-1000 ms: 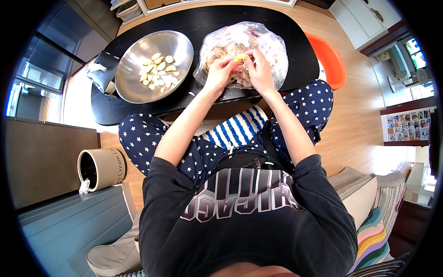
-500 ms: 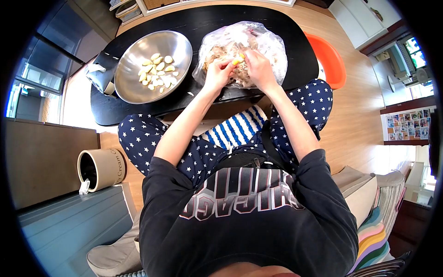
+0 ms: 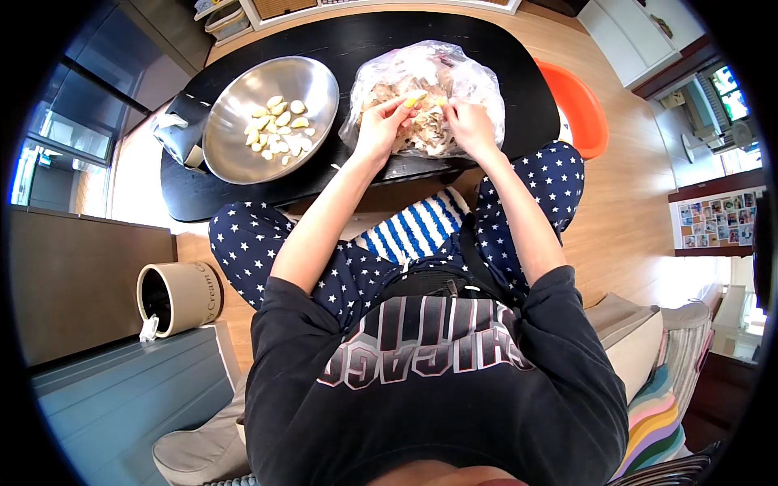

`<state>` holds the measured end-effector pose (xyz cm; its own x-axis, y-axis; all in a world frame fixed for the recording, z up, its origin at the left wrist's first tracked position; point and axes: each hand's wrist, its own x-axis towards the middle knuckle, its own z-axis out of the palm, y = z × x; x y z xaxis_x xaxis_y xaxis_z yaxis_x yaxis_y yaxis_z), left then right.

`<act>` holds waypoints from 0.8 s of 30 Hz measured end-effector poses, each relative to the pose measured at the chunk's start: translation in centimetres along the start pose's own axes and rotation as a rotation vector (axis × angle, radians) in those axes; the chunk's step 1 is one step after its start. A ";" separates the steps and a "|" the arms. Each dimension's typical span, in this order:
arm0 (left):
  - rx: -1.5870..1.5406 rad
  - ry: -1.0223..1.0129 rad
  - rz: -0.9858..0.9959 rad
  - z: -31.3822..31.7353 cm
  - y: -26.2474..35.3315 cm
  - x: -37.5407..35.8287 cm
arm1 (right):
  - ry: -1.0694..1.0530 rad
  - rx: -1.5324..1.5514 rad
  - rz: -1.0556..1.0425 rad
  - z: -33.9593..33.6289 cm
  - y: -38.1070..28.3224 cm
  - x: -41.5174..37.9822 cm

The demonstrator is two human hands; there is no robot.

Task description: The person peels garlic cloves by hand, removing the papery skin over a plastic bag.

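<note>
My left hand (image 3: 382, 130) pinches a garlic clove (image 3: 421, 97) between thumb and fingers, over a clear plastic bag (image 3: 487, 81). Close beside it, my right hand (image 3: 472, 128) has its fingers pressed together; whatever they hold, if anything, is too small to make out. Yellow shows at the fingertips of both hands. Papery garlic skins (image 3: 429, 134) fill the opened bag beneath them. To the left, a wide steel bowl (image 3: 231, 97) contains several peeled garlic cloves (image 3: 283, 118), lying loose in its bottom.
Bag and bowl stand on a black table (image 3: 348, 36) with rounded ends. A dark package (image 3: 180, 130) sits by the bowl's left side. An orange seat (image 3: 577, 109) is at the table's right end. On the floor at left lies a beige bin (image 3: 194, 296).
My hands have drawn apart a little, my right hand moving away to the right from the clove. The clove stays in my left fingers.
</note>
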<state>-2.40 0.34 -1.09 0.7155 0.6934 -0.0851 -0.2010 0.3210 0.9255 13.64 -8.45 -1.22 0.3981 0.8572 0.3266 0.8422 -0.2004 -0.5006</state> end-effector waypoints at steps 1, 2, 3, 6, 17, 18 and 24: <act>-0.052 -0.006 0.002 0.0 -0.2 0.1 | -0.048 -0.100 0.014 -0.1 -0.1 -0.2; -0.104 -0.011 0.005 0.0 -0.4 0.2 | -0.047 -0.101 0.015 -0.2 -0.2 -0.4; -0.104 -0.011 0.005 -0.1 -0.5 0.3 | -0.044 -0.131 0.006 -0.2 -0.3 -0.6; -0.093 0.002 -0.006 -0.3 -0.6 0.2 | 0.055 -0.035 -0.066 0.3 0.0 -0.9; -0.053 0.078 0.023 -0.2 -1.6 0.2 | 0.001 0.449 0.004 -0.3 -0.5 -0.8; -0.031 0.082 0.026 0.0 -1.4 0.0 | 0.020 0.466 0.021 -0.3 -0.9 -0.9; -0.094 0.074 0.026 0.5 -0.5 -0.1 | 0.144 0.243 -0.050 0.8 0.5 -0.6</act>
<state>-2.06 -0.26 -1.36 0.6583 0.7472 -0.0914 -0.2834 0.3586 0.8894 13.52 -8.66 -2.33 0.4205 0.7836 0.4573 0.7571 -0.0253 -0.6528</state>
